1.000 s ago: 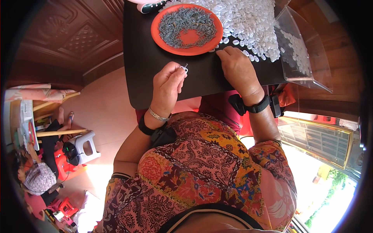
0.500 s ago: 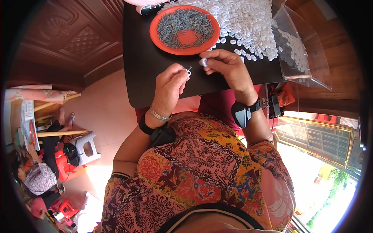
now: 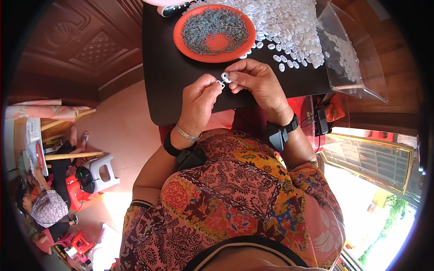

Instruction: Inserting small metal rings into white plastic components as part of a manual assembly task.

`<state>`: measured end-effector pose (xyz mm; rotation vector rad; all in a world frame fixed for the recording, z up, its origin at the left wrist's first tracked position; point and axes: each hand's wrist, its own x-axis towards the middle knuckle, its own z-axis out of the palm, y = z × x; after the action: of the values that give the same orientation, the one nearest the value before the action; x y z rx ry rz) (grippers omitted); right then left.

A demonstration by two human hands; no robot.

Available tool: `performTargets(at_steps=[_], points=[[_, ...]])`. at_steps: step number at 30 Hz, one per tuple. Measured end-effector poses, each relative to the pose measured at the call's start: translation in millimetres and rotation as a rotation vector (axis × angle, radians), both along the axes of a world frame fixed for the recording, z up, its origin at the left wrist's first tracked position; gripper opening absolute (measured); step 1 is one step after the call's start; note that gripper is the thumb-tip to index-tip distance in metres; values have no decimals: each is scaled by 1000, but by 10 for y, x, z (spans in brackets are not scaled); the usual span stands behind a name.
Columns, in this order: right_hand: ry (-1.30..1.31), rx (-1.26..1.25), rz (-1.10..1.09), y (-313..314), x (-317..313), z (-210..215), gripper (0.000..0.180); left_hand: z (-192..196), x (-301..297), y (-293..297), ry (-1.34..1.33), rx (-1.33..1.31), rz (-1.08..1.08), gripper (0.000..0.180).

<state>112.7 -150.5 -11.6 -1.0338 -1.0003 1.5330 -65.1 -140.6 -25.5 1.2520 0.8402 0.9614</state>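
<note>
My left hand pinches a small white plastic piece with loops between thumb and fingertips. Pinched in my right hand is a white oval plastic piece with a dark spot. The two pieces meet, or nearly so, above the front part of the dark table; the exact contact is too small to make out. Beyond my hands lies an orange-red plate of small grey screws. A heap of white oval pieces spreads to its right, several lying loose at the near edge.
A clear plastic box holding white pieces stands at the table's right side. Part of a pink-and-black object shows at the far left. To the left on the floor are a grey-white stool and another seated person.
My right hand has moved left, bringing its oval piece against or close to the piece in my left hand. The screw tip that showed above my left fingertips is now covered.
</note>
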Motion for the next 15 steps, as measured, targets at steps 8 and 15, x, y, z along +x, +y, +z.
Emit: performTargets(at_steps=[8,15], points=[[-18,31,-68,-33,-29,49,15,6,6,-7,23,-12,21,19],[-71,97,-67,-48,-55,32,15,13,4,-12,31,8,18,19]])
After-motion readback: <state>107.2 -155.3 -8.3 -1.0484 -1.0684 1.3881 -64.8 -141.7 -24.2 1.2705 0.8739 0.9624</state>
